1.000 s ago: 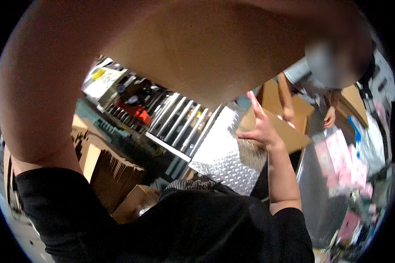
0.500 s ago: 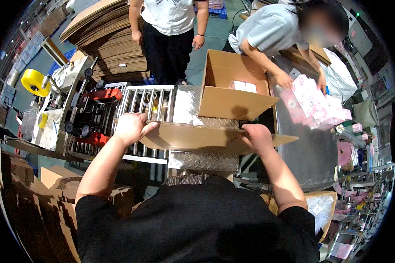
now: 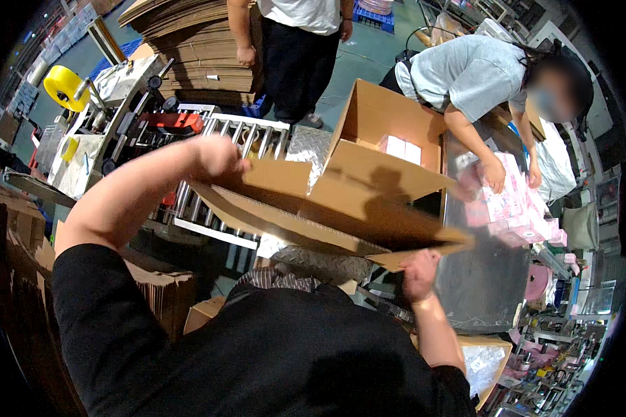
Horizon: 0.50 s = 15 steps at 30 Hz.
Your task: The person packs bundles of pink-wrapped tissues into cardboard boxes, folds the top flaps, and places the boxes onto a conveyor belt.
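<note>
A black short-sleeved shirt (image 3: 257, 354) is seen closest. Beside its right sleeve, crinkly clear plastic (image 3: 481, 365) is held in a low brown carton (image 3: 506, 356). On the left, upright sheets of brown cardboard (image 3: 163, 299) are packed together.

In front of the shirt, a narrow, partly opened brown cardboard box (image 3: 264, 217) is held at a slant over a shiny, bumpy metal plate (image 3: 313, 263). Its near right corner is touched by the bare right hand (image 3: 420, 273). That hand is blurred, so it cannot be told if its fingers are closed tight. The far left end of the box is gripped by the bent fingers of the bare left hand (image 3: 219, 156).

Under that end, silver metal rollers (image 3: 191, 208) are set in a row. To the right, soft pink and white packs (image 3: 511, 208) are piled on a dark grey, flat surface (image 3: 476, 299).

Just past the narrow box, a big open brown box (image 3: 389, 111) is seen, with small white and pink packs (image 3: 400, 149) inside. The pink pile is touched by the hands of a co-worker in a light grey shirt (image 3: 466, 66).

Farther left, a yellow tape roll (image 3: 67, 88) is mounted on a stand. At the back, flat brown cardboard (image 3: 202, 59) is stacked high beside a person in black trousers (image 3: 295, 62).
</note>
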Each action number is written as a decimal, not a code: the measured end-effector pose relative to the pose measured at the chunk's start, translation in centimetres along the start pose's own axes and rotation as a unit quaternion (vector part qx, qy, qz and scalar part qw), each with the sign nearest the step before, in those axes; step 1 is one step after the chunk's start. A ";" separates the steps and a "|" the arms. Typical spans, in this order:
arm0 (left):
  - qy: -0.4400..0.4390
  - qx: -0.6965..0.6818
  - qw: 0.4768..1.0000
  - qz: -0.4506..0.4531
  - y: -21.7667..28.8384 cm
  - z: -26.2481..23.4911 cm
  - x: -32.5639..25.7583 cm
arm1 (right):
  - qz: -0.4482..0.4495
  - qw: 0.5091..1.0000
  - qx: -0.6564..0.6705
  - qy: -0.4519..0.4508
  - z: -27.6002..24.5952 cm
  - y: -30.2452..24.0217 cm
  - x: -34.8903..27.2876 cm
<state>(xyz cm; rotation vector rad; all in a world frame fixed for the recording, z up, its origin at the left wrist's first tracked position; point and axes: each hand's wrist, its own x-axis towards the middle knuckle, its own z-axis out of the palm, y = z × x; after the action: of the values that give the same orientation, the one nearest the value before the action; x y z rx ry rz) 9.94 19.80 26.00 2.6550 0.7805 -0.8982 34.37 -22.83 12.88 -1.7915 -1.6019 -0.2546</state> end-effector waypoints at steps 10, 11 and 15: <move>-0.378 -0.083 0.889 0.243 14.2 11.5 0.0 | -0.130 0.783 0.095 -0.601 5.7 0.0 1.2; -0.342 -0.114 0.883 0.302 13.6 13.2 -1.5 | -0.111 0.767 0.087 -0.626 7.1 1.1 -0.3; -0.158 -0.121 0.922 0.331 14.2 9.8 -1.2 | -0.142 0.860 0.155 -0.464 7.5 3.9 1.9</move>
<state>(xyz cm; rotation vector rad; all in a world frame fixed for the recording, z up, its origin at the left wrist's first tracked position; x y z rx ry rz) 12.14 3.83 19.67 2.2220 -0.0928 -0.9163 36.08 -16.65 7.06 -1.4662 -2.3850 0.8296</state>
